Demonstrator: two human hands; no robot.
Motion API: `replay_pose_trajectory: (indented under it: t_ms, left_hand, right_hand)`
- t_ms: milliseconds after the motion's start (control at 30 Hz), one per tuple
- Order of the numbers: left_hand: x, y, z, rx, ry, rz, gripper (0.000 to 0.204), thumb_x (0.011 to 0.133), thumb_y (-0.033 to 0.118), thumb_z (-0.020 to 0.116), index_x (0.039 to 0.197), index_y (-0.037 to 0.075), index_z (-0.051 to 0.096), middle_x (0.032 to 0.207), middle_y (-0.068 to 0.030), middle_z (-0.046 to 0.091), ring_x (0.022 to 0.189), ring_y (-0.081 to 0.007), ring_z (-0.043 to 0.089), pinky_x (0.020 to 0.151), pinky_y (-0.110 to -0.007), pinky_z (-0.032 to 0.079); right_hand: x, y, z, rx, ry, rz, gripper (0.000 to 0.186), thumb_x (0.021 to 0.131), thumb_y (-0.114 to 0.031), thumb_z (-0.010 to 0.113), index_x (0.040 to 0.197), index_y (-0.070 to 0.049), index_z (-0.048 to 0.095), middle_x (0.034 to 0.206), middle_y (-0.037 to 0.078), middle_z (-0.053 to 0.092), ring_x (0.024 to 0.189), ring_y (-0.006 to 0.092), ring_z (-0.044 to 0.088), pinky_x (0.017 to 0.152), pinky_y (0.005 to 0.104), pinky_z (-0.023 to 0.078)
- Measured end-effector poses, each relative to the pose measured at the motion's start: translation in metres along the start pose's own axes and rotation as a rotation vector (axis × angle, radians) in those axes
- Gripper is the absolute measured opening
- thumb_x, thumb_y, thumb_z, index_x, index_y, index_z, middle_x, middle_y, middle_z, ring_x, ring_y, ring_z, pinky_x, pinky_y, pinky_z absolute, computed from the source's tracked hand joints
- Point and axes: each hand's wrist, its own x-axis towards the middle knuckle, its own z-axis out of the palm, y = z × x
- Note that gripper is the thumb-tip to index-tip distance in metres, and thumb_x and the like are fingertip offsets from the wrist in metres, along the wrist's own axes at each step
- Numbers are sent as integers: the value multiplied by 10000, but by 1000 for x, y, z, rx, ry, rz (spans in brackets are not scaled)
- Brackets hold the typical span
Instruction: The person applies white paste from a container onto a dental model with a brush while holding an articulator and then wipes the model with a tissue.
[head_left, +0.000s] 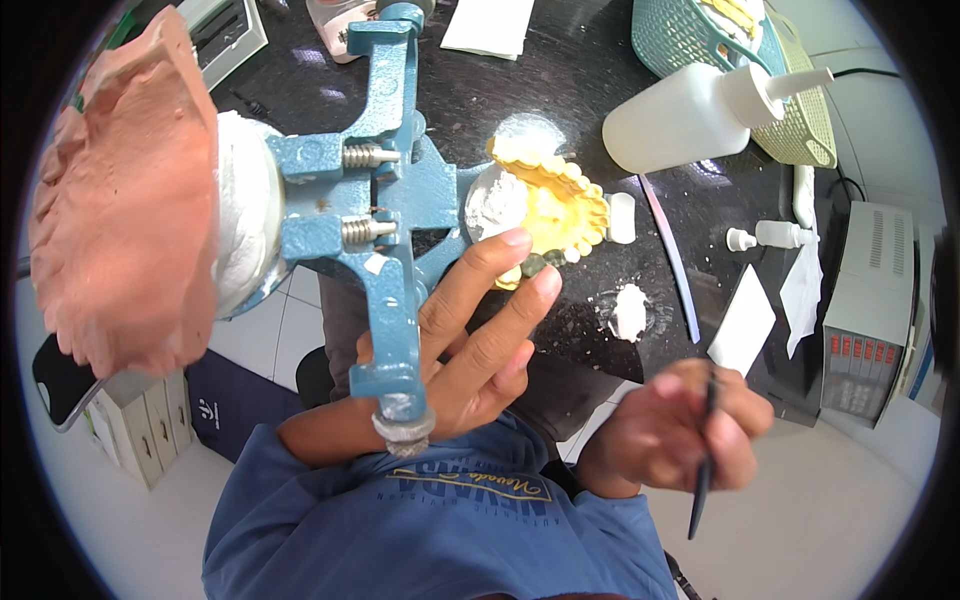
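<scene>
A blue metal articulator [430, 205] lies opened out, with a pink dental cast [120, 230] on white plaster [245, 200] at left. A yellow dental cast [555, 210] with teeth, some dark metallic, sits on its right part beside white plaster [495, 205]. My left hand [470, 340] is behind and beside the articulator's lower arm, index and middle fingers extended apart, their tips at the yellow cast's lower edge; its thumb is mostly hidden. My right hand [690, 425] grips a slim black tool [702, 495], pointed downward, at the counter's near edge, slightly blurred.
Dark counter [570, 80] holds a squeeze bottle [675, 120], baskets [700, 30], a small vial [775, 233], white papers [740, 310], a pale strip [668, 260] and a white powder heap [630, 310]. A grey device [865, 290] stands at right; drawers [140, 420] are at lower left.
</scene>
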Motion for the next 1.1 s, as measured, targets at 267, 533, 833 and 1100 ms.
replay_pose_trajectory:
  t_ms: [267, 533, 833, 1100]
  left_hand:
    - [-2, -10, 14, 87, 163, 113, 370, 908, 163, 582, 1218, -38, 613, 1297, -258, 538, 1131, -348, 594, 776, -325, 550]
    - [3, -1, 9, 57, 130, 76, 378, 843, 59, 621, 1219, 20, 634, 1306, -194, 552, 993, -244, 660, 503, -215, 523]
    - [1, -5, 10, 94, 140, 94, 398, 813, 58, 639, 1209, 21, 642, 1293, -202, 556, 901, -214, 677, 493, -217, 511]
    - [-1, -1, 3, -32, 45, -7, 407, 814, 69, 633, 1220, 33, 638, 1275, -208, 560, 909, -235, 647, 694, -292, 534]
  right_hand:
    - [-3, 1, -115, -800, -66, 476, 247, 925, -126, 612, 1148, -19, 625, 1123, 162, 665, 1117, 319, 605, 953, 357, 477]
    - [-2, 0, -122, -856, -449, 526, 395, 774, -239, 769, 1135, -100, 690, 1278, 133, 613, 1300, 348, 475, 1093, 450, 337]
    - [-2, 3, -94, -824, 6, 550, 181, 955, -134, 591, 998, 18, 679, 1074, 136, 701, 1012, 234, 661, 897, 317, 486]
    - [4, 14, -96, -636, 141, 677, 212, 886, -130, 701, 1014, 23, 627, 899, 71, 651, 850, 123, 600, 800, 233, 454]
